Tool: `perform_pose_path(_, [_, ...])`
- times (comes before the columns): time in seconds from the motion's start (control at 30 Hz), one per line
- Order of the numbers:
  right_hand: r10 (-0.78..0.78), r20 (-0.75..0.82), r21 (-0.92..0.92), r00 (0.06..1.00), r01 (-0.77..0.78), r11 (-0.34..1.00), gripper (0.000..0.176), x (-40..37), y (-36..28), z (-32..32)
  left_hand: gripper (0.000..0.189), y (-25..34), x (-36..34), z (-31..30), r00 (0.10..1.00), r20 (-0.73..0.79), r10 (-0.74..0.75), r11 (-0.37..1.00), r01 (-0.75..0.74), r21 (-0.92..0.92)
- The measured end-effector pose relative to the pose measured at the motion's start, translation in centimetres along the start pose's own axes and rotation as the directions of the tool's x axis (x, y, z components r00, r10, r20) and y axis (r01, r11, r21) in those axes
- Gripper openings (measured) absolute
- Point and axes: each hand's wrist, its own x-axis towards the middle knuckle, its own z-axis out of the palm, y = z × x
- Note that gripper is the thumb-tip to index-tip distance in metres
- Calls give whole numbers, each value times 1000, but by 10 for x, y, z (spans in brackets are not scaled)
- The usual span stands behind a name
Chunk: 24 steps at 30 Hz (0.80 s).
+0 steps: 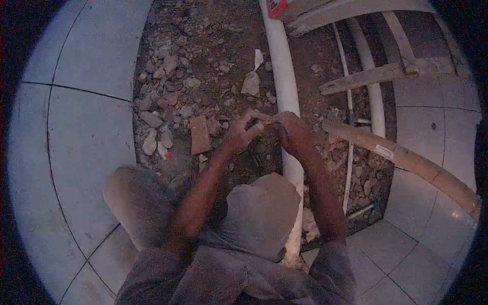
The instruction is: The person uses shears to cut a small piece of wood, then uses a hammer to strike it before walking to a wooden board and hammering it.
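Observation:
My left hand [245,133] and my right hand [291,130] meet in front of me, fingers closed in a pinch. A small thin orange-brown piece shows between the fingertips, and I cannot tell what it is. The thick white pipe [281,66] runs lengthwise through the dug-out strip, and my right hand overlaps it in this view. Below and left of my left hand lies a broken brick piece [200,136]. Dirt and rubble [203,66] fill the strip under both hands.
Pale floor tiles [96,61] border the trench on the left, more tiles on the right. Wooden pieces [366,77] and a curved brown tube [406,157] reach over the right side. Thinner pipes [373,96] run there too. A red box [277,7] stands at the top.

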Motion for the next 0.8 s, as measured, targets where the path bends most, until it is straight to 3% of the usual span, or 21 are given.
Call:
perform_pose_path(0.07, [-79,-39,-14,996,78,997,27,0,2,1,26,-2,0,-1,1000,26,-4,999,5,-48])
perform_pose_path(0.1, [-157,-78,-31,984,155,987,31,0,3,2,26,-3,0,-1,999,14,30,999,-31,41])
perform_pose_path(0.27, [-154,48,-156,987,160,975,37,12,-8,-2,27,-10,8,-3,998,47,43,951,-55,304])
perform_pose_path(0.33, [-141,58,-203,988,150,968,39,15,-18,-5,25,-9,7,1,944,-38,328,896,-298,328])
perform_pose_path(0.37, [-217,6,-150,976,215,965,41,17,-19,-5,25,-7,5,2,946,-28,324,897,-297,326])
perform_pose_path(0.4, [-286,-52,-100,957,280,955,42,20,-18,-4,24,-6,3,3,971,-102,218,929,-174,328])
perform_pose_path(0.43, [-275,-56,-96,960,269,958,42,24,-11,2,23,-6,1,3,978,-175,108,946,-47,321])
perform_pose_path(0.47, [-245,-58,-77,968,240,968,41,28,-2,11,23,-3,0,1,982,-159,100,946,-45,322])
perform_pose_path(0.53, [-206,-69,-58,976,202,978,41,26,1,16,19,2,3,-9,916,-185,356,889,-271,368])
perform_pose_path(0.57, [-86,-263,188,961,138,972,41,20,-10,8,19,-1,4,-10,917,-177,357,888,-275,368])
perform_pose_path(0.6, [77,-410,431,909,119,895,41,14,-18,6,18,-4,2,-10,933,-249,262,944,-194,265])
perform_pose_path(0.63, [83,-414,434,907,116,894,41,-1,-8,29,18,-8,1,-12,938,-308,157,982,-113,155])
perform_pose_path(0.67, [238,-299,380,924,-114,918,41,-22,15,69,18,-11,3,-16,940,-300,160,981,-117,158])
perform_pose_path(0.7, [402,-191,298,896,-337,893,41,-42,31,99,19,-15,4,-20,914,-316,253,949,-172,263])
perform_pose_path(0.73, [474,-66,156,878,-460,874,42,-67,45,136,20,-18,4,-22,882,-319,347,904,-224,364])
perform_pose_path(0.8, [554,113,-69,825,-550,832,44,-120,65,201,20,-23,7,-25,909,-326,261,948,-178,264])
